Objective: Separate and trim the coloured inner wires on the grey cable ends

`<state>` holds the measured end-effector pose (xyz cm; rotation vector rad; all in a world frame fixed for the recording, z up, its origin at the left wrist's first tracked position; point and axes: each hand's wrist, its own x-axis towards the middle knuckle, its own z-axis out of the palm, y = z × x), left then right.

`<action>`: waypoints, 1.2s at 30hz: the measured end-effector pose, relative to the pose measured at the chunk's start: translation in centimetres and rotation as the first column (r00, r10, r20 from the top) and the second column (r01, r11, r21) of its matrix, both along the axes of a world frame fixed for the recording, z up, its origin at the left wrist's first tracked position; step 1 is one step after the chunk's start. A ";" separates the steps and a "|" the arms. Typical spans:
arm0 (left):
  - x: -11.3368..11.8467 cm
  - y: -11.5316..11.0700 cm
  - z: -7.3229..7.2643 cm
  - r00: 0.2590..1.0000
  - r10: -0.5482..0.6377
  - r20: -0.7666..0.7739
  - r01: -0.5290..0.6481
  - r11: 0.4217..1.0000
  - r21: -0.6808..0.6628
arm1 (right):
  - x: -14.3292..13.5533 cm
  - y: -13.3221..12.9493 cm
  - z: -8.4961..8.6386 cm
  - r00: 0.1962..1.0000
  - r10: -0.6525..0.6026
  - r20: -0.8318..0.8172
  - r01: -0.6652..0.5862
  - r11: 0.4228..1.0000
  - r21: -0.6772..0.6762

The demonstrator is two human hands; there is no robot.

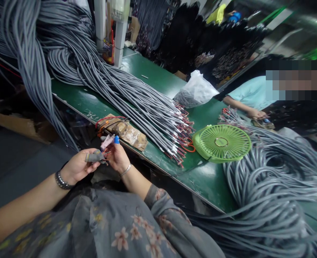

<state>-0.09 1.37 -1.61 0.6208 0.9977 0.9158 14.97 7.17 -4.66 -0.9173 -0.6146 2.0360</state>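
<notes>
My left hand [79, 166], a dark watch at its wrist, is closed in a pinch near the table's front edge. Its thumb has a grey covering. Facing it, my right hand [118, 158] is closed too, with a blue cover on one fingertip and pale pink wrapping on another. Thin reddish wires [106, 154] show between the fingertips of both hands; where they lead is hidden by the fingers. Just beyond the hands lies a tape-wrapped wooden block [130, 134] with red and black leads. Behind it stretches a thick bundle of grey cables [131, 95] with stripped, coloured wire ends.
A green fan [221, 143] stands on the green table [145, 68]. More grey cables [271, 190] are heaped at right. Beyond is a white plastic bag [197, 89]. Across the table, a co-worker's hand [256, 114] is at other cable ends. Dark cables hang behind.
</notes>
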 end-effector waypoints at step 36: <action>1.4 -2.6 1.2 0.968 0.209 -0.136 -0.205 0.978 0.043 | 0.6 0.0 -0.1 0.987 0.035 -0.160 -0.046 0.997 -0.064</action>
